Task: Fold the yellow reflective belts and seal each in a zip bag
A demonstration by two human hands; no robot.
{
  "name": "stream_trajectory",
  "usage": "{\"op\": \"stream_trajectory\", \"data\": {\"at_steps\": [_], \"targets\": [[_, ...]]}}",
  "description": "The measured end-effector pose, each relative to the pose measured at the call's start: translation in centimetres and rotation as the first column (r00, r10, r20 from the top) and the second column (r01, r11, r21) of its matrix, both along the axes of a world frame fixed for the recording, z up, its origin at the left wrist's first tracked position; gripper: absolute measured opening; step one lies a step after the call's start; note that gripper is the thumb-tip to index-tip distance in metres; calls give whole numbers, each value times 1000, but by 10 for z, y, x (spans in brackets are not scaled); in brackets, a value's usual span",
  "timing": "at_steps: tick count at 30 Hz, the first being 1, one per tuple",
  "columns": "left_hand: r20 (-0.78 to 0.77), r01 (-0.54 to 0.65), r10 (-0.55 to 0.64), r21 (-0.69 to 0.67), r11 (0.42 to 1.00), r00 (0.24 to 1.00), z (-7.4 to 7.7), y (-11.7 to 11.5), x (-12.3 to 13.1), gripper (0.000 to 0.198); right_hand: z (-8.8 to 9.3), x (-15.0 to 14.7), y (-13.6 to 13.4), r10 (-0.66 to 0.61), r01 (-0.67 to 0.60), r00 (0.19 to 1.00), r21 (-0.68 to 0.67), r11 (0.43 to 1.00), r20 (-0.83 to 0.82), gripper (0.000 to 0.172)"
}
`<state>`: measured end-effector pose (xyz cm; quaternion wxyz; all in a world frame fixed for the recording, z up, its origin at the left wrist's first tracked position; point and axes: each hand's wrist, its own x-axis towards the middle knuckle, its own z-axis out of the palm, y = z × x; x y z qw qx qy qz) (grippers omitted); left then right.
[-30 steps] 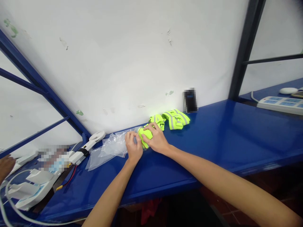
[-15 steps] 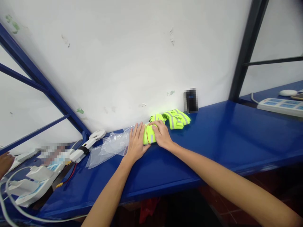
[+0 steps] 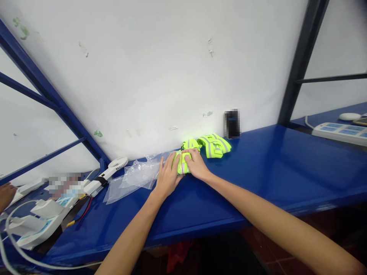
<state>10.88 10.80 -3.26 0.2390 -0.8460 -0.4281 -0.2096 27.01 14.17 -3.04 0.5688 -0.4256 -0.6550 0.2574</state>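
Note:
A folded neon-yellow reflective vest (image 3: 181,165) lies on the blue table between my hands. It looks to be in a clear zip bag, whose thin red line runs across it. My left hand (image 3: 166,176) grips the packet's left end, fingers over the top and thumb at the near edge. On the other end my right hand (image 3: 197,166) is closed, thumb and fingers bent on the yellow fabric. Flat clear zip bags (image 3: 134,176) lie just left of my left hand. Behind the packet sit more yellow vests with grey stripes (image 3: 215,146).
A white handheld fan (image 3: 116,165) lies to the left, near power strips (image 3: 43,225) with cables and plugs. Another person's hand (image 3: 7,195) shows at the far left edge. A blurred dark object (image 3: 232,124) leans on the wall behind.
My left hand has gone from lying flat to curling around the packet's left end. The red line has shifted slightly right and now runs straighter.

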Motion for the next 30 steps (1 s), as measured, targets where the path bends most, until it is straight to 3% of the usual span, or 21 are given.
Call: {"op": "stream_trajectory", "data": {"at_steps": [7,10,13,17,22,27,30], "targets": [[16,-51,52,-20,998,999,2,3,0,71,-1,1,5,73,-97,984,-147,984,-163,29],[37,-50,51,-26,998,998,4,3,-2,70,2,1,0,69,-141,956,-240,960,-286,37],[83,-39,39,-8,999,996,6,1,-6,68,6,0,-7,110,-187,940,-217,958,-324,34],[106,-9,3,59,998,994,7,-1,-10,69,10,2,-13,182,-203,966,-101,974,-182,16],[141,37,-53,111,993,989,5,1,-14,67,17,12,-13,233,-233,972,-31,972,19,13],[152,93,-108,104,990,982,0,4,-16,65,26,22,-17,110,-172,937,165,971,331,13],[176,102,-122,117,988,977,-1,5,-16,65,32,24,-21,37,-142,943,300,943,330,15]]}}
